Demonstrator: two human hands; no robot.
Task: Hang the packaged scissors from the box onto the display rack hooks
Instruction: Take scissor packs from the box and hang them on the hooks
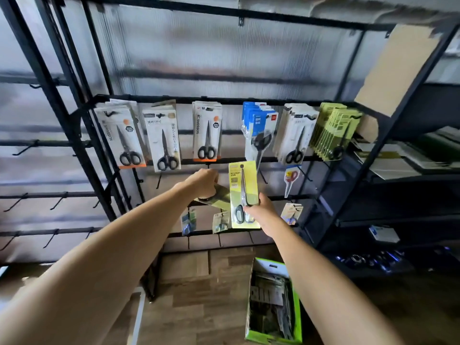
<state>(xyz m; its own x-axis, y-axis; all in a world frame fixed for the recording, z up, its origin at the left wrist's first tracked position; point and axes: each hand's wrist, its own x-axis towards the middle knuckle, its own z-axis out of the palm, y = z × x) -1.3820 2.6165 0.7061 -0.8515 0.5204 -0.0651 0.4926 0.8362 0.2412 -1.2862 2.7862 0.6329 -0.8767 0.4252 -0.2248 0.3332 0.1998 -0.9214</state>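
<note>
My right hand [261, 213] grips the lower part of a yellow-green scissors pack [243, 188], held upright in front of the black display rack [224, 98], just under its top row. My left hand [204, 183] holds a stack of similar yellow-green packs [219, 199], tilted flat, near a hook on the second bar. The green box [273, 337] stands on the floor at the lower right, with several more packs inside. Along the top bar hang several rows of packaged scissors [206, 131].
Bare black hooks [25, 148] stick out on the rack's left section. Small packs [290, 179] hang on the lower bars. A black shelf unit [403, 170] with boxes stands to the right. Cardboard boxes [184, 265] lie under the rack on the wood floor.
</note>
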